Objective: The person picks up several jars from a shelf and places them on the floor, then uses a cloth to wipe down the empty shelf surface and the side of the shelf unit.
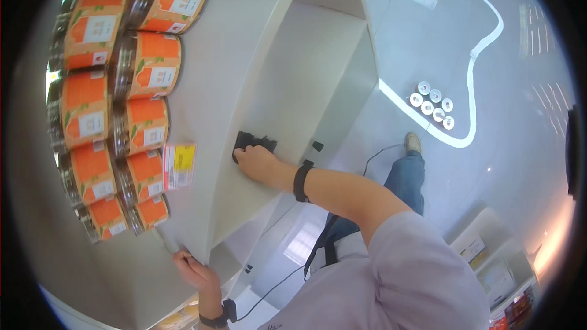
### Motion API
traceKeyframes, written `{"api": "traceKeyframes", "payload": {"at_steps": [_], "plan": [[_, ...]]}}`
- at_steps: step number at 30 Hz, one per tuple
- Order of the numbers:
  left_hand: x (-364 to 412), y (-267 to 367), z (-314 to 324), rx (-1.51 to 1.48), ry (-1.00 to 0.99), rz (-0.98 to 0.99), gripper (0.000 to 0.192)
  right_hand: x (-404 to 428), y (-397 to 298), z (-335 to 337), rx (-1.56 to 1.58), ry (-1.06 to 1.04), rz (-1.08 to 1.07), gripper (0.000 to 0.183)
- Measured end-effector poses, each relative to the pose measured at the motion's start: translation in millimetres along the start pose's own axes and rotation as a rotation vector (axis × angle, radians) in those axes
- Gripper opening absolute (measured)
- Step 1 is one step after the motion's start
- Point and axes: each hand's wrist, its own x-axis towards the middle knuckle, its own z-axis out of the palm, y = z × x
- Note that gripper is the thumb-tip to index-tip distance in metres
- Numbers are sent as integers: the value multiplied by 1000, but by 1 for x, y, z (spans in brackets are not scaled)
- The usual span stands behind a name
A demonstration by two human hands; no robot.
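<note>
My right hand (259,163) presses a dark cloth (251,140) against the pale surface of the lower shelf (293,87). Its fingers are bunched over the cloth, and a black band circles the wrist. Lower down, my left hand (198,271) is curled at the front edge of the upper shelf (215,96), beside a thin pale strip (163,239); its fingertips are partly hidden. On that upper shelf stand two rows of clear jars with orange labels (151,66). A red and yellow price card (179,166) sits in front of them.
Several round-lidded containers (427,107) stand on the grey floor within a curved white strip (470,82). A small black piece (317,146) is on the lower shelf's front edge. My foot (413,142) and a black cable (378,152) are nearby. Boxed goods (497,279) stand at lower right.
</note>
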Motion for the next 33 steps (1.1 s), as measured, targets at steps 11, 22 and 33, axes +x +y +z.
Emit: {"api": "traceKeyframes", "payload": {"at_steps": [11, 22, 33], "plan": [[3, 12, -7, -129, -13, 57, 16, -174, 17, -50, 649, -80, 349, 23], [-87, 159, -17, -1024, -530, 366, 27, -427, -107, -265, 2251, 814, 583, 61], [-196, 433, -25, -1742, -1651, 365, 55, -640, -139, -355, 1979, 763, 499, 58]]}}
